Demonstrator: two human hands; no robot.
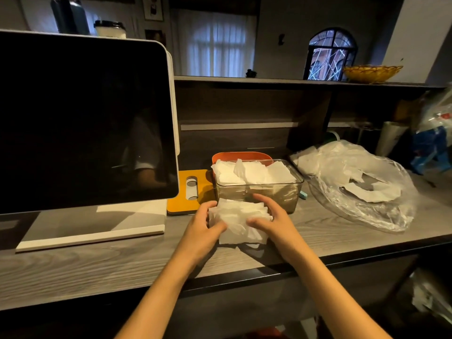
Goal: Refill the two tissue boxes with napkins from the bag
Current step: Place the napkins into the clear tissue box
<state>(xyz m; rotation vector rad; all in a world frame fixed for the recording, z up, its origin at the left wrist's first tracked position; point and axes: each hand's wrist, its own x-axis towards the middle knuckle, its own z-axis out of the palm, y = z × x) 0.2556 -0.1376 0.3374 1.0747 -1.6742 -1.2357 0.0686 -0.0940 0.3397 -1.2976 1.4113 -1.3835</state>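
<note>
Head view: napkin stack (241,221) between both hands.

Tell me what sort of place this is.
Probably a café or shop service counter. A large point-of-sale screen stands on the wooden counter, both hands hold a napkin stack, and a lidded takeaway cup sits behind.

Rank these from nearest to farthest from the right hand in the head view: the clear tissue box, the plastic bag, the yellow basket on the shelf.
From the right hand, which grips the napkin stack:
1. Clear tissue box, just behind the hand, napkins inside.
2. Plastic bag, to the right on the counter.
3. Yellow basket, up on the shelf at far right.
</note>
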